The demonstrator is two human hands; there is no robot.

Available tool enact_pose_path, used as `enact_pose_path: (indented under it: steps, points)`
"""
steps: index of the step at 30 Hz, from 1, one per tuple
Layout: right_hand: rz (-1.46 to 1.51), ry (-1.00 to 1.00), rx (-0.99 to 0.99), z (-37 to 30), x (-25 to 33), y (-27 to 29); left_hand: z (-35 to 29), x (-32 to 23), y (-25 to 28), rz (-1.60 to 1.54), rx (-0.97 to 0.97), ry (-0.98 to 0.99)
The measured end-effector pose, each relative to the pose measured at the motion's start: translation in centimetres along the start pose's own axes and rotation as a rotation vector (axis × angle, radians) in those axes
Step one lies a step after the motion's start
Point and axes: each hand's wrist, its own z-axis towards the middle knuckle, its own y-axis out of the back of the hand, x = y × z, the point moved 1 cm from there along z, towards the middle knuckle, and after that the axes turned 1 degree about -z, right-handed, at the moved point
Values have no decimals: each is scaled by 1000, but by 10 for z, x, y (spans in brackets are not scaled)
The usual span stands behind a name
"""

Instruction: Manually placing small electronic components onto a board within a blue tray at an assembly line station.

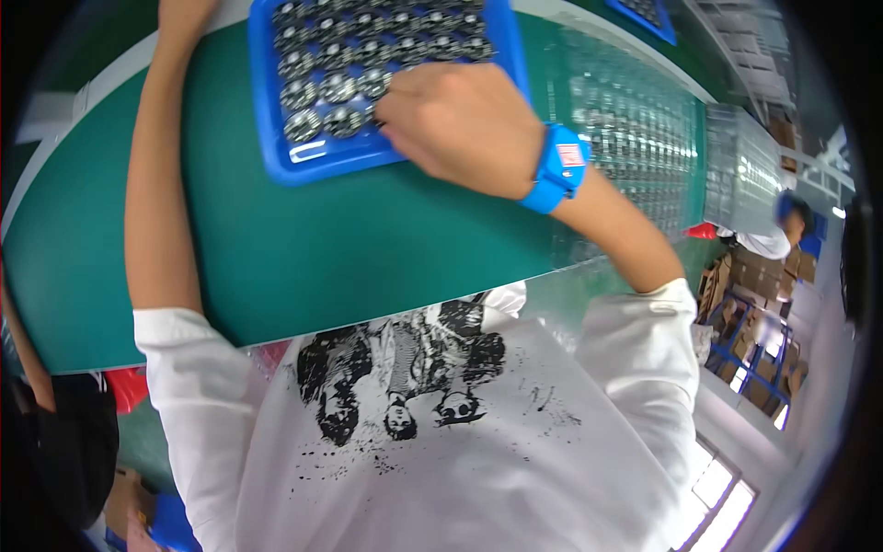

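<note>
My right hand [460, 120], with a blue band on its wrist, is over the near right part of a blue plastic tray [322, 170]. Its fingers are curled and pressed together at the edge of the rows; what they pinch, if anything, is hidden. Small round shiny metal parts [340, 88] fill the tray in rows. The nearest row shows parts only on the left; my hand covers the tray beside them. My left arm stretches forward along the tray's left side, and only the base of my left hand [187, 13] shows at the top edge, its fingers out of view.
Clear plastic blister trays [635, 138] lie on the green table [368, 239] at right, with a stack of them [745, 166] beyond. Another blue tray [647, 13] is at the far right. One person [60, 442] is at left, another [782, 230] at right near cardboard boxes.
</note>
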Motion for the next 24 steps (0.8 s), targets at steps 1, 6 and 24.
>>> enact_pose_path:
  steps: [1, 6, 24]
  points:
    - [-18, 0, -6, -2, 0, 0, -2, 30, 16, 63, 29, 40]
    - [139, -49, -291, -41, -4, 22, -11, 2, 9, 66, 34, 64]
    - [51, -575, -236, -185, -83, 28, -23, -13, 14, 85, -1, 93]
